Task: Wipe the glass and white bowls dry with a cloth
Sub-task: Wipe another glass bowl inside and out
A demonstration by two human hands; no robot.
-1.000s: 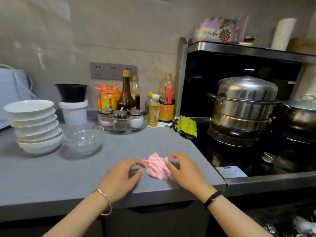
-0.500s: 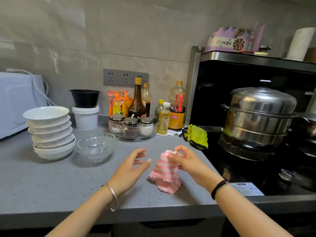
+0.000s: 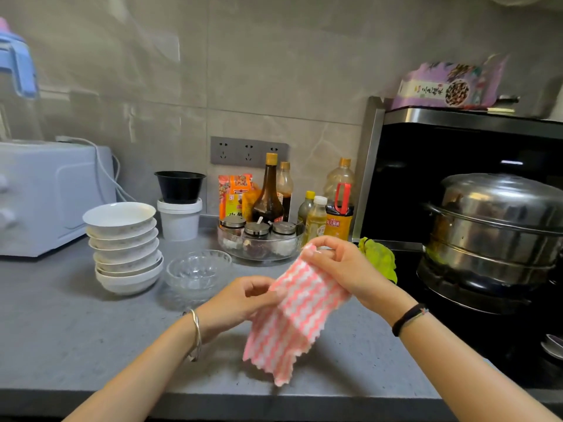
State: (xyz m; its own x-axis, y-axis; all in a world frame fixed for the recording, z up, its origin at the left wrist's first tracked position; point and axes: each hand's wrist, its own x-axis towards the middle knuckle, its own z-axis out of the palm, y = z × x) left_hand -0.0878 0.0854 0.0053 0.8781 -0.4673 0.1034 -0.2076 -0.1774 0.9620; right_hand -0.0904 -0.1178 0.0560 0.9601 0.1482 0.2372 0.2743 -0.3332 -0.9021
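A pink-and-white zigzag cloth (image 3: 291, 318) hangs unfolded above the grey counter (image 3: 76, 336), held up between both hands. My right hand (image 3: 338, 266) pinches its top corner. My left hand (image 3: 240, 300) grips its left edge. A stack of several white bowls (image 3: 123, 248) stands on the counter to the left. Next to it, right of the stack, sit clear glass bowls (image 3: 198, 269), nested; how many I cannot tell. Both lie behind and left of my left hand, untouched.
Behind the bowls stand a white tub with a black bowl on top (image 3: 179, 205), a glass tray of spice jars (image 3: 259, 242) and several bottles (image 3: 268, 190). A white appliance (image 3: 51, 193) sits far left. A steel steamer pot (image 3: 493, 233) on the black stove and a green cloth (image 3: 379, 257) are right.
The cloth was lifted off the counter by my right hand and has fallen open. My left hand, open before, now grips its left edge. The camera has tilted up.
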